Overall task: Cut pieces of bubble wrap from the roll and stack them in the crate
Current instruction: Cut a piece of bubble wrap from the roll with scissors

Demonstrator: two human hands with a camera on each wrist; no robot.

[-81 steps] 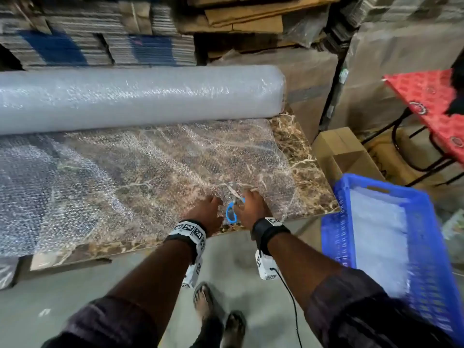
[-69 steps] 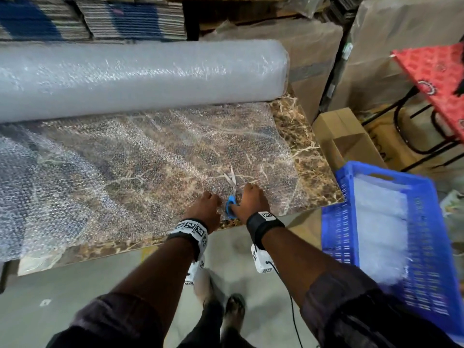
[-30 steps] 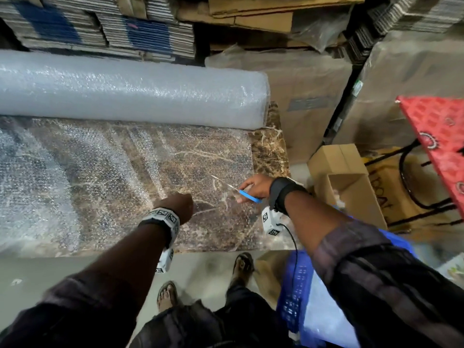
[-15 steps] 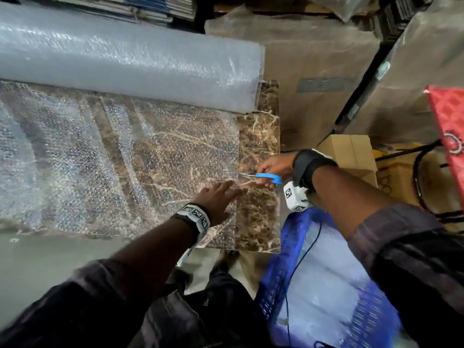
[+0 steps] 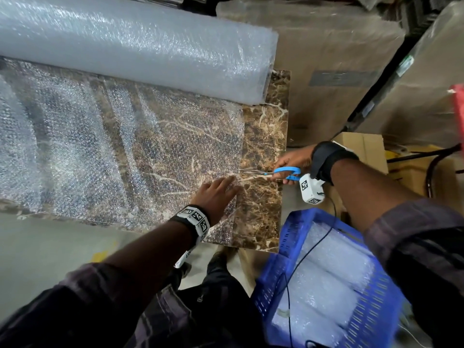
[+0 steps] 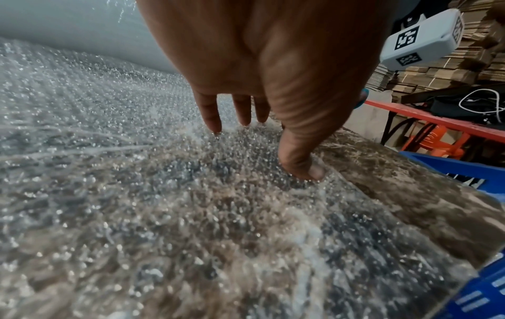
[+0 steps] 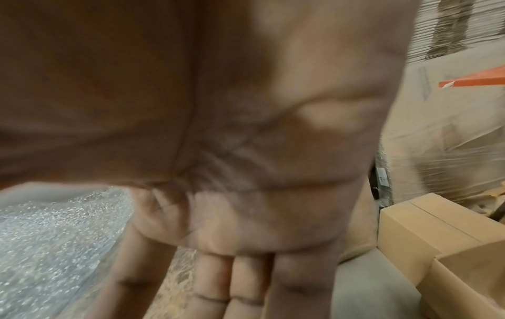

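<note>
**Scissors meet the edge of the bubble wrap**

The unrolled sheet of bubble wrap point(image 5: 120, 151) lies flat over the brown marble-patterned tabletop point(image 5: 263, 136), with the fat roll point(image 5: 130, 43) resting along the far side. The left hand point(image 5: 216, 194) is spread flat, straight fingers and thumb pressing the sheet down just inside its right-hand edge; the left wrist view shows the fingertips point(image 6: 214, 127) dimpling the film. The right hand point(image 5: 292, 162) grips the blue-handled scissors point(image 5: 276, 172), fingers curled through the loops, blades pointing left and reaching the sheet's edge just beyond the left hand's fingertips. Whether the blades are parted is too fine to tell. The blue crate point(image 5: 271, 280) stands beside the table, near the person's right side, and already holds pale stacked pieces.

The film looks very light, limp and slick, so it will likely slide or bunch ahead of the blades unless pinned close to the cut line. A freed piece should be lifted by its edges or corners; it will droop and needs no force.
</note>
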